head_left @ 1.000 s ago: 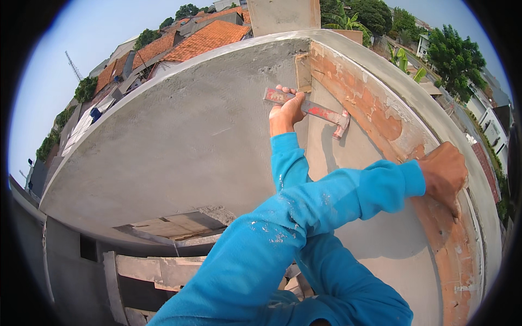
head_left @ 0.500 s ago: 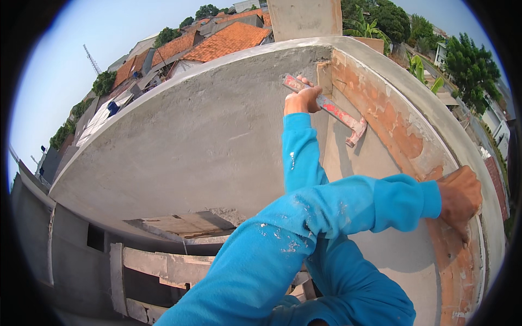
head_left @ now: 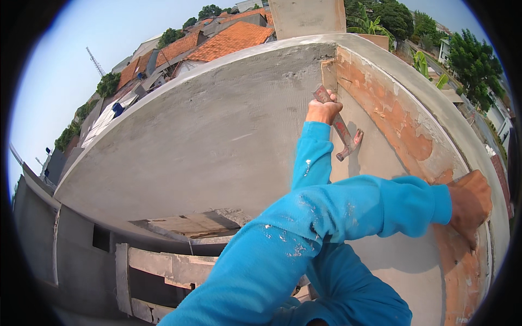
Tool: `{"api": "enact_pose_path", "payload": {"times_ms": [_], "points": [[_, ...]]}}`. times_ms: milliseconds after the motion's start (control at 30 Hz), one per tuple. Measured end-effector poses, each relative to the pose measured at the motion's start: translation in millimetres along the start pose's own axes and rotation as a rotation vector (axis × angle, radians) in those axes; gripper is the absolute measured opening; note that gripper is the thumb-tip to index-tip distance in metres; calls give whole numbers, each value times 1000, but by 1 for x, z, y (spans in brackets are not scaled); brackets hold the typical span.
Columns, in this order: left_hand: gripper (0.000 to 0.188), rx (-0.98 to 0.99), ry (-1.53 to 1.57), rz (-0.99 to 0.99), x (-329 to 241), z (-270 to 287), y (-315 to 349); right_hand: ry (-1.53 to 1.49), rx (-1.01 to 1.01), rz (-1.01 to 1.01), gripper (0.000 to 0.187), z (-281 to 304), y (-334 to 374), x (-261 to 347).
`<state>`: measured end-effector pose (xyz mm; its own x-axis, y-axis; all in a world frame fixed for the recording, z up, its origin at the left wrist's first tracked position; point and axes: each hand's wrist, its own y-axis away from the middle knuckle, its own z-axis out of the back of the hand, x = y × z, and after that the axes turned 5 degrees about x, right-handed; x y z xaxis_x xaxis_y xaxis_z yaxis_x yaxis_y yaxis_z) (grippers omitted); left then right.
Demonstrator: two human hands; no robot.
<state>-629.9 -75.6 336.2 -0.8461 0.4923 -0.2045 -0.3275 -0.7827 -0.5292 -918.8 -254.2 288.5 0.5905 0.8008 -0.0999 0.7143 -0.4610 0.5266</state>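
My arms cross, the left sleeve over the right. My right hand [head_left: 324,110] is closed round the handle of a worn claw hammer [head_left: 343,130] with red paint left on it. The hammer's head hangs low, near the inner wall face beside a long orange-brown wooden board [head_left: 405,127]. Patches of grey mortar cover part of that board, which runs along the right wall. Farther down the board, my left hand [head_left: 471,205] is closed over its upper edge; some of its fingers are hidden.
A grey rendered wall [head_left: 179,146] curves across the front and meets the right wall's ledge [head_left: 402,62] at a corner. Behind it stands a concrete pillar [head_left: 308,19]. Lower left, a rough wooden frame [head_left: 157,264] borders dark gaps. Tiled roofs [head_left: 231,41] and trees lie beyond.
My right hand and the hammer have shifted rightward and slightly down, and the hammer has turned steeper. My left hand has turned a little on the board. The whole view has shifted slightly.
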Motion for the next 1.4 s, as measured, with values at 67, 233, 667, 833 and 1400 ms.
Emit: {"api": "enact_pose_path", "payload": {"times_ms": [67, 233, 667, 833, 1400], "points": [[59, -13, -31, -3, 2, -1, 1, -1, 72, -68, 14, -29, 21, -13], [62, -48, -111, -16, -8, 1, 1, 85, 223, -17, 14, -10, 7, -33], [59, 119, -169, 90, -14, 26, 7, -23, 100, -37, 12, -26, 34, 15], [58, 94, -207, 66, -14, 22, 5, -49, 131, -53, 11, -52, 39, 9], [56, 129, -218, 109, -24, 36, 8, 249, 541, -111, 17, 36, 24, -6]]}}
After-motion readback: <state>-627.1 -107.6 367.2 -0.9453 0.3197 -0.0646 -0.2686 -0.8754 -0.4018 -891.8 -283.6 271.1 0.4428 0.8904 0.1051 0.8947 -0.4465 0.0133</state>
